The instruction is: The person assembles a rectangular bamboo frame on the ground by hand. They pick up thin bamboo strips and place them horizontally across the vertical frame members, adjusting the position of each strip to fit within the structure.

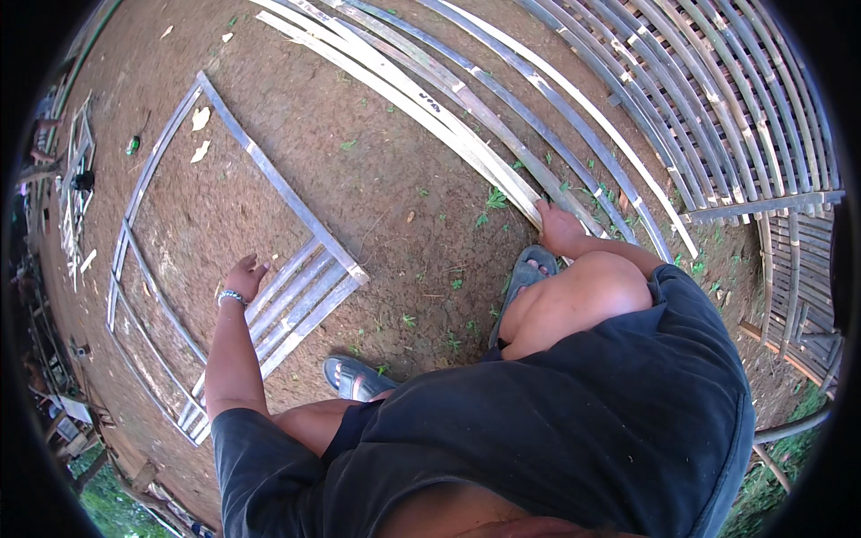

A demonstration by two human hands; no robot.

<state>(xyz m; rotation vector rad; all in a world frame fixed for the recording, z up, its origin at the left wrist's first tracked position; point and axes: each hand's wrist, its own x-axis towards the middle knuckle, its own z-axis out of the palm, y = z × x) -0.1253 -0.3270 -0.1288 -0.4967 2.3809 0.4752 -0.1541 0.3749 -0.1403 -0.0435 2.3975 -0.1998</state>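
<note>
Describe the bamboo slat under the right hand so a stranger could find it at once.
Start at the big bamboo lattice panel at upper right, then follow the loose long slats fanned over the dirt to the right hand beside the grey sandal. The slat under it is paler than the greyer strips beside it.

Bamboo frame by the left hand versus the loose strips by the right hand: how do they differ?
The bamboo frame is joined into a four-sided panel with slats filling only one end; the loose strips lie as long separate lengths side by side. The left hand hovers open over the frame's slats, while the right hand rests on the strips' near ends. Both are pale split bamboo lying flat on the bare dirt ground.
</note>
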